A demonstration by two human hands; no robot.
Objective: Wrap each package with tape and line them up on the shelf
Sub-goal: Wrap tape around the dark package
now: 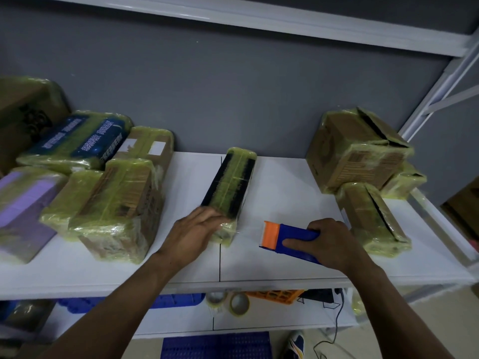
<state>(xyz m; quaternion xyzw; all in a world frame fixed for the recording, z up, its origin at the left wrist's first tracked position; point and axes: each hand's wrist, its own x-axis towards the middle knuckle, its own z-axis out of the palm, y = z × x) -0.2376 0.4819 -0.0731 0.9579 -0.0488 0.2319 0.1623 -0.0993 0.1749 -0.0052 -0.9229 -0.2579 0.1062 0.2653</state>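
Black package [229, 185]: long and narrow, already banded in yellowish tape, lying mid-shelf with its far end at the back edge and its near end pointing at the front edge

Left hand [197, 229]: fingers laid out over the package's near end, not curled round it as far as the blur lets me see; I'd say it pins the package so it can't slide while tape is pulled

Right hand [329, 242]: wrapped firmly round the blue tape dispenser [287, 239], just right of the package's near end, orange mouth turned towards it

Tape: a faint glossy film seems to run from dispenser to package, too thin to be sure

Shelf [285, 265]: white board, seam running front to back under the package

Left end: wrapped packages [116, 203] crowded together, loosely in rows

Right end: wrapped boxes [360, 156] heaped near the back right corner, one tilted atop others

Lower shelf [181, 322]: spare tape rolls [239, 303] near its back edge, handy for reloading

Judgement: final band on this one, then it needs nudging into line with the left group
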